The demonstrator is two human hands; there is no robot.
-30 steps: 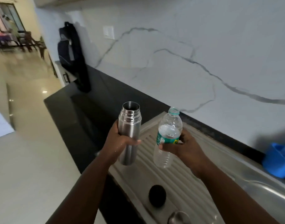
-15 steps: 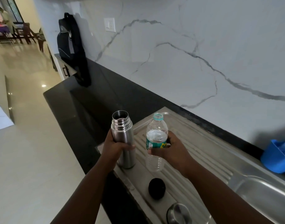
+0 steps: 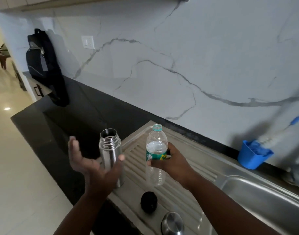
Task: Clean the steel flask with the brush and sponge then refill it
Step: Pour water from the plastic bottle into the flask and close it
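Note:
The steel flask (image 3: pixel 111 153) stands upright and uncapped on the left end of the steel drainboard (image 3: pixel 187 155). My left hand (image 3: pixel 92 165) is spread open just left of it, palm up, thumb tip near the flask's side, not gripping. My right hand (image 3: pixel 169 160) grips a clear plastic water bottle (image 3: pixel 156 150) around its green label, upright and uncapped, partly filled. A black stopper (image 3: pixel 148 202) and a steel cap (image 3: pixel 172 223) lie on the drainboard nearer me. The brush (image 3: pixel 270 134) with a blue handle stands in a blue tub (image 3: pixel 248 158) at the far right.
A sink basin (image 3: pixel 264 197) lies to the right. The black counter (image 3: pixel 87 116) runs left to a dark backpack (image 3: pixel 43 65) against the marble wall. The counter's front edge drops to the tiled floor on the left.
My left hand set the flask down on the drainboard and let go, opening its fingers. The right hand still holds the bottle upright. The camera view turned right.

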